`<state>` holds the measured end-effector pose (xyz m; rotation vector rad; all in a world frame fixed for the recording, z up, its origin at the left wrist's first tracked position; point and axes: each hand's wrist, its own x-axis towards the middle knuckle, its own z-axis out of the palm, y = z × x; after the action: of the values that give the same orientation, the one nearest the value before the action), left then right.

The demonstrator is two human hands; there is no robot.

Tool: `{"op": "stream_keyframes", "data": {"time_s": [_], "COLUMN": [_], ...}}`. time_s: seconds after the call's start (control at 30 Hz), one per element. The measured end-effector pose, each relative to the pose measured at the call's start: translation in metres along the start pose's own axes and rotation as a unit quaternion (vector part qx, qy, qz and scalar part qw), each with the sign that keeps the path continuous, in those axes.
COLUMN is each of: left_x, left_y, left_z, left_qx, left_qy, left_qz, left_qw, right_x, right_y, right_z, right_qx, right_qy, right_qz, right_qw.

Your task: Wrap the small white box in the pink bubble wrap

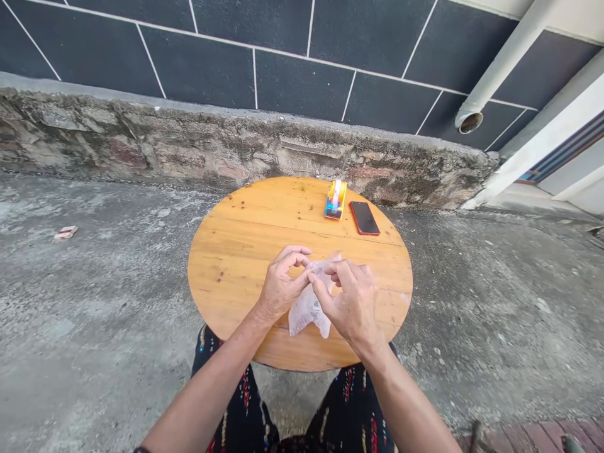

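1. A translucent plastic bag [307,314] lies on the round wooden bench [236,251], its lower corners toward the near edge, its upper end raised between the two hands.
2. The left hand [283,284] has its thumb and fingers brought together at the bag's upper end, gripping it.
3. The right hand [353,301] is at the same end, fingers curled and thumb tip close by the left thumb (whether these fingers pinch the plastic, I cannot tell).
4. Near the bench's far edge, right of its middle, stands a yellow-and-blue tape dispenser [336,200].
5. Just beside that, toward the far right edge, a red-edged smartphone [364,218] lies flat, its screen dark.
6. Concrete ground [117,302] surrounds the bench.
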<state>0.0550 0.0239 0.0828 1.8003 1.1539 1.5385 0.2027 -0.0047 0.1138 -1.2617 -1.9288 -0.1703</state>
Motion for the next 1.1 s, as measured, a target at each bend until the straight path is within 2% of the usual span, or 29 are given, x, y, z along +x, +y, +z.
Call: {"op": "stream_keyframes", "data": {"time_s": [0.2, 0.3, 0.4, 0.53, 0.63, 0.73, 0.93, 1.0, 1.1], "left_x": [0.004, 0.006, 0.009, 0.018, 0.029, 0.043, 0.065, 0.065, 0.051], "left_y": [0.004, 0.004, -0.001, -0.009, -0.017, -0.031, -0.062, -0.064, -0.053], "left_z": [-0.001, -0.002, -0.001, 0.003, 0.005, 0.008, 0.011, 0.007, -0.002], "left_qx": [0.018, 0.013, -0.018, -0.093, -0.137, -0.140, -0.105, -0.091, -0.026], "left_qy": [0.002, 0.007, 0.005, 0.000, -0.011, -0.028, -0.075, -0.085, -0.085], "left_qz": [0.007, -0.007, -0.035, -0.090, -0.170, -0.228, -0.287, -0.304, -0.291], "left_qw": [1.000, 1.000, 0.999, 0.992, 0.976, 0.963, 0.949, 0.945, 0.953], "right_x": [0.001, 0.001, 0.001, 0.003, 0.012, 0.024, 0.037, 0.036, 0.034], "right_y": [0.002, 0.004, 0.011, 0.032, 0.053, 0.077, 0.123, 0.132, 0.137], "right_z": [-0.005, -0.012, -0.015, -0.012, -0.003, 0.012, 0.055, 0.064, 0.071], "right_qx": [0.003, 0.026, 0.071, 0.172, 0.266, 0.310, 0.350, 0.348, 0.341], "right_qy": [0.013, 0.025, 0.031, 0.000, -0.017, -0.024, -0.058, -0.071, -0.080], "right_qz": [-0.025, -0.011, 0.031, 0.139, 0.202, 0.224, 0.263, 0.271, 0.278], "right_qw": [1.000, 0.999, 0.997, 0.975, 0.943, 0.924, 0.897, 0.895, 0.895]}}
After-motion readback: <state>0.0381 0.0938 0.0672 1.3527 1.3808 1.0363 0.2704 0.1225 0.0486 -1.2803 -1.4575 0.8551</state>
